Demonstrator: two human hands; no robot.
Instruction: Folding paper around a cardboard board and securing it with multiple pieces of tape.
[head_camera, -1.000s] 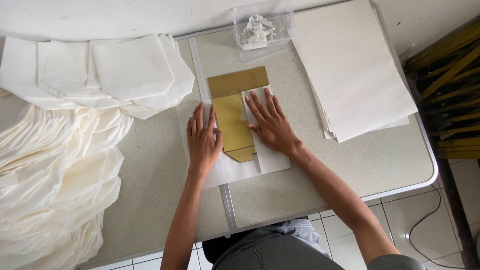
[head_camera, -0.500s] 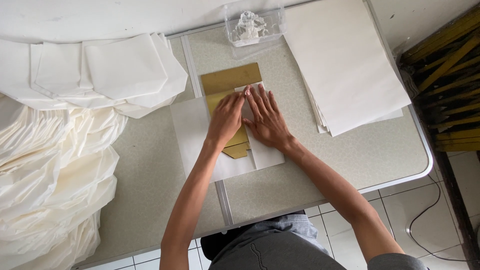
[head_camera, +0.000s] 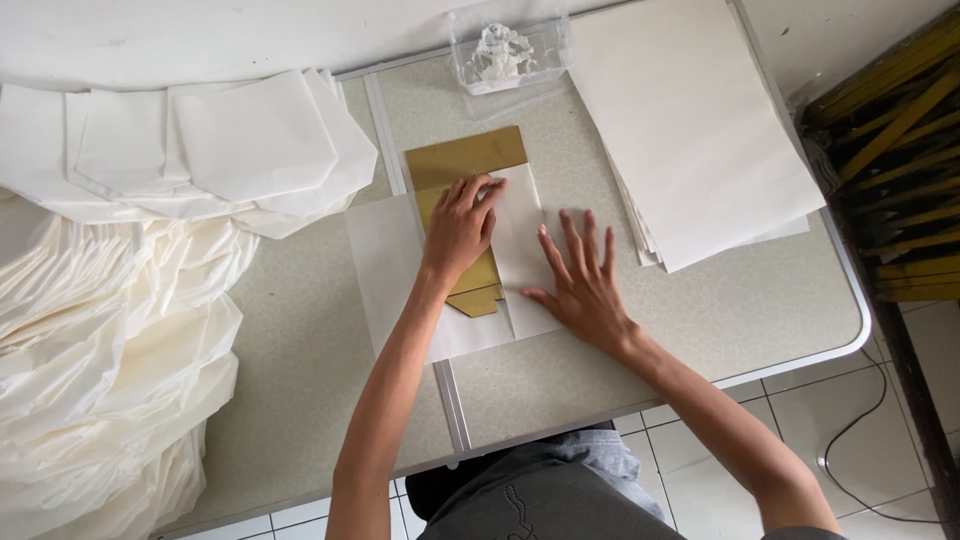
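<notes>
Head view: gold template (head_camera: 466, 160); white sheet (head_camera: 385, 265)

Left hand (head_camera: 462, 225): bare, no ring or watch is seen.
Right hand (head_camera: 582, 287): bare, no ring or glove is worn.
Forearms: uncovered, no sleeves are shown.
Clothing: grey fabric with a darker printed motif is seen below the table edge (head_camera: 600, 415).

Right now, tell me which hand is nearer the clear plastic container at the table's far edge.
Left. The left hand lies on the gold template, just below the clear plastic container. The right hand presses the white sheet lower down, farther away.
</notes>
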